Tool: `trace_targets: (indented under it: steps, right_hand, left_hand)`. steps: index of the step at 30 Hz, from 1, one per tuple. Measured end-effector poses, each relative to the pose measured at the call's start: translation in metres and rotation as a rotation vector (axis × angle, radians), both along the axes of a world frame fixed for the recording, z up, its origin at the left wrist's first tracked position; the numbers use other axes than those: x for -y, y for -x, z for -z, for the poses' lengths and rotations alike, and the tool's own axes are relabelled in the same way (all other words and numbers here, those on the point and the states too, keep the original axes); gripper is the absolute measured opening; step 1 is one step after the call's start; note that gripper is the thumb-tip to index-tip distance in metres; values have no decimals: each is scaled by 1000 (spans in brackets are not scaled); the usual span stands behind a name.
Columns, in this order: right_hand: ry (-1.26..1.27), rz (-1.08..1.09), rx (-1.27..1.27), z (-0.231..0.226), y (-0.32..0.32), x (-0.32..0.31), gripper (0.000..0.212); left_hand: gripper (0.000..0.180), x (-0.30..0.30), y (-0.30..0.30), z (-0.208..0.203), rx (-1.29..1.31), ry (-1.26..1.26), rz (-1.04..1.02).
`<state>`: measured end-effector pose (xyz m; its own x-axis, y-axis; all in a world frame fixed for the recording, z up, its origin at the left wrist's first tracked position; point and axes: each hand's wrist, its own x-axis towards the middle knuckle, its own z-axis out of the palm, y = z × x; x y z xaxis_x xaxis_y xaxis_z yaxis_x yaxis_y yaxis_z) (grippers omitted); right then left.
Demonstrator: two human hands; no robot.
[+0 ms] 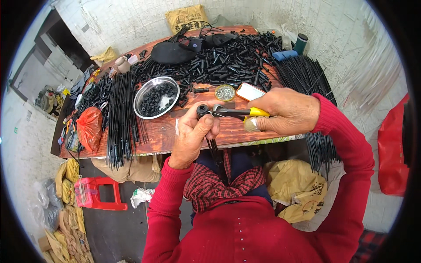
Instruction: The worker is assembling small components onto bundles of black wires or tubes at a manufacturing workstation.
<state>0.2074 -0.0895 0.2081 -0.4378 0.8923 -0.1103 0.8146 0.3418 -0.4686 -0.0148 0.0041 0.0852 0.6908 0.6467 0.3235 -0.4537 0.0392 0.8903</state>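
The left hand (192, 130) clamps the black fitting (202, 110); the right hand (288, 111) grips the pliers (232, 112), long axis toward 9 o'clock, nose at the fitting's 3 o'clock side.

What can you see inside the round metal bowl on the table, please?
The metal bowl holds many small black parts, with a bright patch of its bottom showing among them. Whatever lies beneath the parts is covered and cannot be seen.

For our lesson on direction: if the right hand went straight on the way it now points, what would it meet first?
Likely the black fitting in the left hand: the yellow-handled tool in the right hand points leftward at it. Depth is unclear, so they may already touch.
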Motion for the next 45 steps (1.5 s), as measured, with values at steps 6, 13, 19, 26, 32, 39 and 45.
trace_targets:
  steps: [6,13,19,26,32,39,45]
  right_hand:
    - [-126,-26,154,-6,2,-1,30]
    - [-253,-5,188,9,1,0,32]
    - [-344,5,249,21,-6,0,31]
    - [958,169,-848,65,-18,9,56]
    - [-93,178,-206,50,-16,21,48]
    - [-647,44,-9,63,-24,33,50]
    - [1229,179,-1239,100,-36,34,75]
  left_hand:
    - [36,-1,-1,0,-22,-12,-14]
    - [35,-2,1,-2,-36,-28,-14]
    - [39,-1,2,-3,-66,-18,1]
    - [51,4,0,-3,-83,9,58]
    - [50,4,-10,3,-72,-3,-16]
    - [47,9,-6,7,49,129,64]
    - [54,19,-10,8,-4,168,57]
